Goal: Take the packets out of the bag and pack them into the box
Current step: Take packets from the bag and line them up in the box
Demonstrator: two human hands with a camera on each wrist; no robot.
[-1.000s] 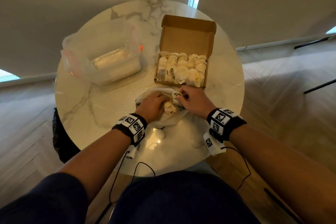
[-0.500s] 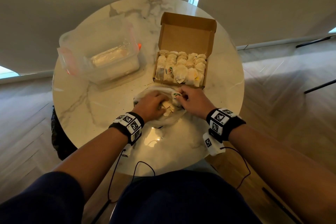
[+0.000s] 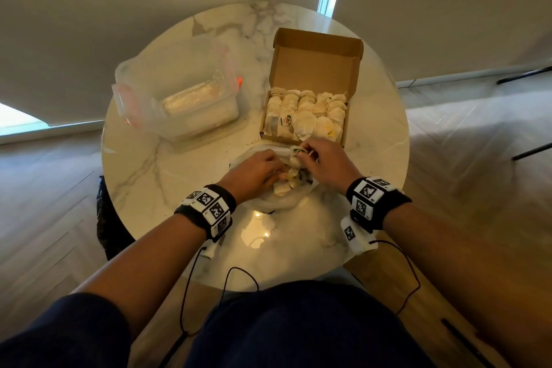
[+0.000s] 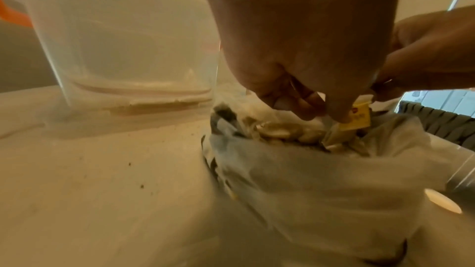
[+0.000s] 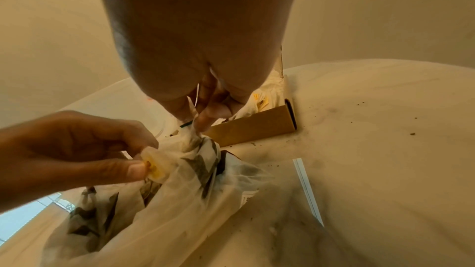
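A white plastic bag (image 3: 280, 200) with dark print lies open on the round marble table (image 3: 143, 182), just in front of the cardboard box (image 3: 346, 125). My left hand (image 3: 279, 172) reaches into the bag's mouth and pinches a pale packet (image 4: 357, 117) with a yellow tag between thumb and fingers; the same packet (image 5: 156, 165) shows in the right wrist view. At the bag's far edge, beside the box's front wall (image 5: 252, 129), my right hand (image 3: 300, 152) pinches the rim (image 5: 192, 137). Several packets (image 3: 304, 119) fill the box in rows. More lie loose in the bag (image 4: 277, 133).
The box's lid (image 3: 316, 66) stands open at the back. A clear plastic container (image 3: 179, 98) with orange clips stands at the left of the table. Dark crumbs (image 5: 411, 133) are scattered on the marble near the box. The table's edge (image 3: 268, 284) runs close to my lap.
My left hand has shifted slightly inside the bag's mouth among the packets. The right hand keeps its hold at the bag's rim. Box and container have not moved.
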